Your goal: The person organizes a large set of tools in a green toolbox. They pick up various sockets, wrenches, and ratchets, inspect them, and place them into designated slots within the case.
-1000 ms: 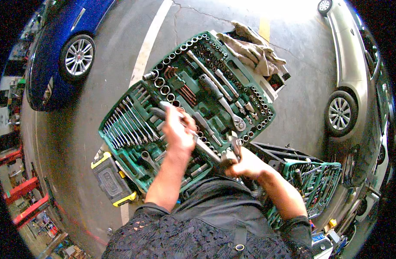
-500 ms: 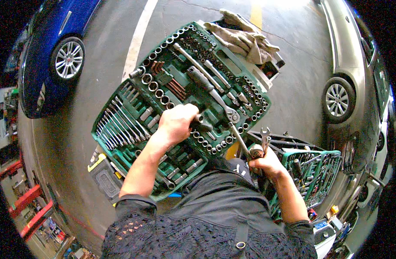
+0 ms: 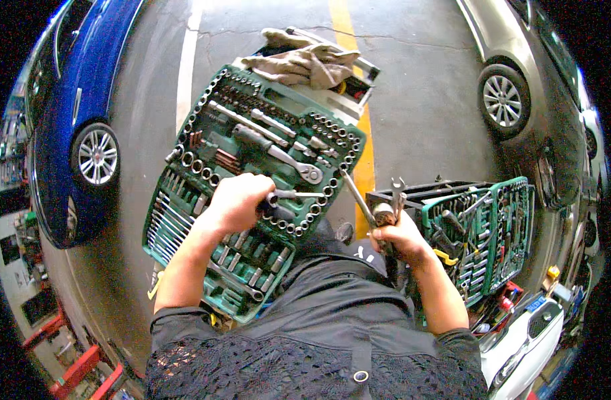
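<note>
A green tool case [image 3: 302,93] lies spread in front of me, filled with sockets, bits and a row of combination wrenches [image 3: 175,223]. Over its middle, my left hand [image 3: 242,201] is closed round a driver handle [image 3: 271,199]; a silver shaft [image 3: 299,194] points right from it. My right hand [image 3: 400,239], right of the case, grips a bundle of tools: a long silver bar [image 3: 359,198], an open-end wrench [image 3: 398,190] and a round-headed tool like a ratchet [image 3: 384,215]. Its palm hides their lower ends. A large ratchet [image 3: 285,160] rests in the case.
Crumpled work gloves [image 3: 312,65] lie beyond the case. A second green tool set [image 3: 475,233] stands at my right on a dark frame. A blue car [image 3: 85,100] is at the left, a beige car [image 3: 532,100] at the right, and a white car part [image 3: 529,343] lower right.
The view has shifted, and the case now sits further left. My left hand has moved left with the driver, whose shaft now points right. My right hand keeps its tools.
</note>
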Demonstrator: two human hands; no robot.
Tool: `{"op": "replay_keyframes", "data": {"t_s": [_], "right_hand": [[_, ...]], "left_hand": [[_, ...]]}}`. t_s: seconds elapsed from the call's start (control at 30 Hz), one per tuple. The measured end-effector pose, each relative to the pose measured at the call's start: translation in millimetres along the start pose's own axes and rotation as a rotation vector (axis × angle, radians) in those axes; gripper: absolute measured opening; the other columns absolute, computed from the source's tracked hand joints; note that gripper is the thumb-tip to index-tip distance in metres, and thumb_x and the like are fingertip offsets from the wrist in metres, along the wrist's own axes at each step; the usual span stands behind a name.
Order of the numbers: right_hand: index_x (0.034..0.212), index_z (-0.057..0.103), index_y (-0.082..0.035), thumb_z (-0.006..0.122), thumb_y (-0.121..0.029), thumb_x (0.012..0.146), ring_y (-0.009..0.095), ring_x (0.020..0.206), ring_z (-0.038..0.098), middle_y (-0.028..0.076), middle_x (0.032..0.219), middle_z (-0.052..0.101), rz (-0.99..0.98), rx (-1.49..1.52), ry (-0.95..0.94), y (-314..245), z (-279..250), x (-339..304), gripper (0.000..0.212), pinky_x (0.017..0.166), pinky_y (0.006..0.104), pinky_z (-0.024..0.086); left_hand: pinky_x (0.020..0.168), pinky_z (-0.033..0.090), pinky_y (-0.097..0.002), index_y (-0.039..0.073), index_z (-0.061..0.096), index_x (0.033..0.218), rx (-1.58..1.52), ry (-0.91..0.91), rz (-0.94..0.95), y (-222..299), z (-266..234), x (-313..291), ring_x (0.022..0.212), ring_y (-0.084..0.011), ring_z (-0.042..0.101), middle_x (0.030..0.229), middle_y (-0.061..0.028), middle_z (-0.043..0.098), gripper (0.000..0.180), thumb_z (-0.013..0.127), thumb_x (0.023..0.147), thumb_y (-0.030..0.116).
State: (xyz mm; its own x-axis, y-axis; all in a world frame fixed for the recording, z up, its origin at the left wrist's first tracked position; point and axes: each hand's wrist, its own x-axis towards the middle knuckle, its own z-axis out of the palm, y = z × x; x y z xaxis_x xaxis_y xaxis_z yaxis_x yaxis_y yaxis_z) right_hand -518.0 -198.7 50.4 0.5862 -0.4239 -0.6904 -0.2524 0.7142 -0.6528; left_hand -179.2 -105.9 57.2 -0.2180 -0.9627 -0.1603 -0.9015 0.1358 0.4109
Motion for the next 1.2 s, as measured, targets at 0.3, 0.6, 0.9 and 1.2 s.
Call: {"op": "replay_keyframes", "data": {"t_s": [0.3, 0.6, 0.9, 1.2], "right_hand": [[0.087, 0.068, -0.005, 0.068, -0.019, 0.072, 0.011, 0.070, 0.056, 0.001, 0.074, 0.063, -0.155, -0.475, -0.139, -2, -14, 8, 0.021, 0.068, 0.0273, 0.046], [0.085, 0.064, -0.003, 0.068, -0.021, 0.069, 0.011, 0.067, 0.054, 0.002, 0.075, 0.061, -0.065, -0.295, -0.134, 23, -17, 12, 0.024, 0.063, 0.0283, 0.045], [0.082, 0.063, -0.004, 0.070, -0.021, 0.069, 0.013, 0.064, 0.054, 0.003, 0.071, 0.059, -0.068, -0.348, -0.206, 11, -3, 20, 0.023, 0.061, 0.0294, 0.045], [0.078, 0.064, -0.002, 0.068, -0.016, 0.069, 0.014, 0.062, 0.059, 0.006, 0.069, 0.063, -0.090, -0.329, -0.256, -1, 9, 28, 0.017, 0.059, 0.0293, 0.048]], "left_hand": [[0.061, 0.054, -0.0367, 0.012, 0.054, 0.091, 0.086, 0.011, 0.322, 118, 13, 35, 0.083, -0.0253, 0.060, 0.093, -0.0037, 0.060, 0.016, 0.059, 0.077, 0.018], [0.067, 0.051, -0.0331, 0.008, 0.057, 0.088, -0.491, 0.349, 0.127, 120, 66, 7, 0.079, -0.0272, 0.061, 0.090, -0.0085, 0.061, 0.022, 0.068, 0.069, 0.004], [0.039, 0.041, -0.0277, 0.007, 0.055, 0.083, -1.739, 0.808, -1.115, 47, 74, -11, 0.045, -0.0119, 0.047, 0.064, -0.0019, 0.053, 0.025, 0.074, 0.081, 0.024], [0.039, 0.045, -0.0340, 0.007, 0.051, 0.083, -1.678, 0.970, -1.280, 12, 105, 9, 0.040, -0.0145, 0.045, 0.063, -0.0031, 0.049, 0.029, 0.073, 0.080, 0.026]]}}
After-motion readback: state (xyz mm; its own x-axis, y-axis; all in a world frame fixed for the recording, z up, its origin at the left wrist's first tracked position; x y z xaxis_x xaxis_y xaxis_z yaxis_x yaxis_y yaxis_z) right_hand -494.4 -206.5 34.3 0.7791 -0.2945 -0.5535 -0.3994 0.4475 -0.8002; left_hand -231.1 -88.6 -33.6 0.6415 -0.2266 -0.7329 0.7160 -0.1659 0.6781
